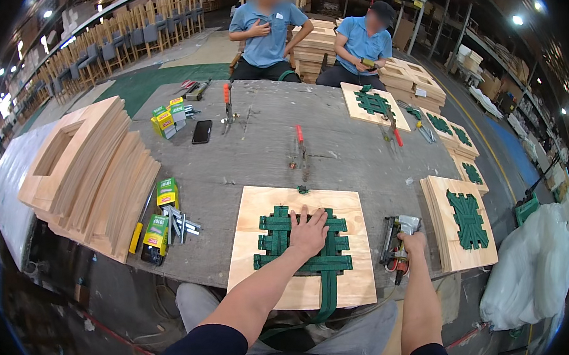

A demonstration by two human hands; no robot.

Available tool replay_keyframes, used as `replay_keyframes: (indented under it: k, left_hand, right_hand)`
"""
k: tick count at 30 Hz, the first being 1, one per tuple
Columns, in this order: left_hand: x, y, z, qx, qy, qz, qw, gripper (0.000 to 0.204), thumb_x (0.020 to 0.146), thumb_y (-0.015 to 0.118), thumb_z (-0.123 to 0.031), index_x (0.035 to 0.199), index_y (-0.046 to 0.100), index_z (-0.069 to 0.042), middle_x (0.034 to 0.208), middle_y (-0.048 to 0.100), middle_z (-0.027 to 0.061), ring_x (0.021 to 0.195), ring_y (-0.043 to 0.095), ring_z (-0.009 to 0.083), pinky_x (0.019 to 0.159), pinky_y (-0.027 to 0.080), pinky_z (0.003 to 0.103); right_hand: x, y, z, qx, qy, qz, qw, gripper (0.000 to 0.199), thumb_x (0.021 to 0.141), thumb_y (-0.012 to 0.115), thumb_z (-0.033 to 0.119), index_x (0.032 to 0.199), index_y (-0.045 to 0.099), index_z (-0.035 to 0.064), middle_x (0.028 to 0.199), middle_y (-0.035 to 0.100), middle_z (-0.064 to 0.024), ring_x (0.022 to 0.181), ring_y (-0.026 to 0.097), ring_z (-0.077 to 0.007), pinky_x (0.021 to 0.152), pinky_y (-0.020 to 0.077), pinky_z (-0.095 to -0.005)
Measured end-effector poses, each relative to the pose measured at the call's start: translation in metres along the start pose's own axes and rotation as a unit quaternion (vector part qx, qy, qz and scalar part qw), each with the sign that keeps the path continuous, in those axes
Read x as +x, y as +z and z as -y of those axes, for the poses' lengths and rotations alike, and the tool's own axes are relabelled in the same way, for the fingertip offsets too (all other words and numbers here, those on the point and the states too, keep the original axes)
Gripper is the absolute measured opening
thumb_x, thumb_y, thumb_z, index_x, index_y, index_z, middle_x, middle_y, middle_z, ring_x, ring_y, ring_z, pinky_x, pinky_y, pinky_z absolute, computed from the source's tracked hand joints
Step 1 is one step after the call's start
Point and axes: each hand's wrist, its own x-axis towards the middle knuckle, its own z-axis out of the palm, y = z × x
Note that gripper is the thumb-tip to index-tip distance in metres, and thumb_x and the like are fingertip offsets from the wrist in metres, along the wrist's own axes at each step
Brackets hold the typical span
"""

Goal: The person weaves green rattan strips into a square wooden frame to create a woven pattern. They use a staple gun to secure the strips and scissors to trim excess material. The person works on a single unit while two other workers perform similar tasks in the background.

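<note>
A square plywood panel (245, 272) lies on the table in front of me, with dark green webbing straps (304, 264) woven across its middle. One strap end hangs down over the panel's near edge. My left hand (309, 234) rests flat on the weave, fingers spread, holding nothing. To the right of the panel, my right hand (412, 242) is wrapped round the handle of a staple gun (394, 236), which sits at the tabletop; the palm side of the grip is hidden.
Stacked plywood frames (87, 185) stand at the left, finished-looking strapped panels (441, 232) at the right. Staple boxes (155, 231), loose staple strips (185, 224), a phone (201, 132) and red-handled toggle clamps (299, 137) lie on the table (257, 159). Two people sit opposite; one works on another strapped panel (359, 109).
</note>
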Motion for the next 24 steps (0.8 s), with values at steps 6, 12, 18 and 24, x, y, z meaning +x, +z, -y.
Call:
replay_keyframes:
  k: [6, 12, 18, 24]
  left_hand:
    - [0.0, 0.005, -0.003, -0.02, 0.023, -0.021, 0.999, 0.053, 0.107, 0.043, -0.04, 0.154, 0.047, -0.016, 0.161, 0.041, 0.0016, 0.151, 0.031, 0.0397, 0.121, 0.018, 0.069]
    - [-0.007, 0.01, 0.015, -0.013, 0.005, -0.046, 0.999, 0.052, 0.106, 0.045, -0.04, 0.152, 0.049, -0.015, 0.159, 0.044, 0.0013, 0.15, 0.031, 0.0397, 0.12, 0.019, 0.069]
    - [-0.005, 0.004, 0.01, -0.046, 0.007, -0.012, 0.999, 0.053, 0.106, 0.045, -0.039, 0.153, 0.048, -0.013, 0.16, 0.042, 0.0025, 0.152, 0.027, 0.0398, 0.122, 0.014, 0.067]
    - [-0.006, 0.006, 0.017, -0.065, 0.012, -0.072, 0.995, 0.049, 0.103, 0.054, -0.036, 0.145, 0.057, -0.011, 0.154, 0.048, 0.0037, 0.147, 0.033, 0.0408, 0.119, 0.021, 0.068]
  right_hand:
    - [-0.023, -0.02, 0.02, 0.272, -0.19, -0.061, 0.941, 0.044, 0.076, 0.084, 0.008, 0.112, 0.06, 0.0002, 0.085, 0.066, -0.0096, 0.071, 0.065, -0.0244, 0.062, 0.0538, -0.0429]
    - [-0.08, -0.003, 0.112, 0.351, -0.039, 0.194, 0.915, 0.04, 0.09, 0.082, 0.034, 0.107, 0.057, 0.0083, 0.075, 0.058, -0.002, 0.055, 0.06, -0.0165, 0.046, 0.0492, -0.0335]
    - [-0.108, 0.074, 0.149, 0.23, -0.052, 0.266, 0.935, 0.033, 0.094, 0.077, 0.031, 0.11, 0.063, 0.0058, 0.085, 0.064, -0.0045, 0.056, 0.06, -0.0153, 0.046, 0.0492, -0.0335]
    - [-0.111, 0.108, 0.17, 0.164, -0.031, 0.287, 0.943, 0.029, 0.095, 0.075, 0.028, 0.113, 0.064, 0.0072, 0.091, 0.065, -0.0048, 0.057, 0.061, -0.0165, 0.046, 0.0484, -0.0351]
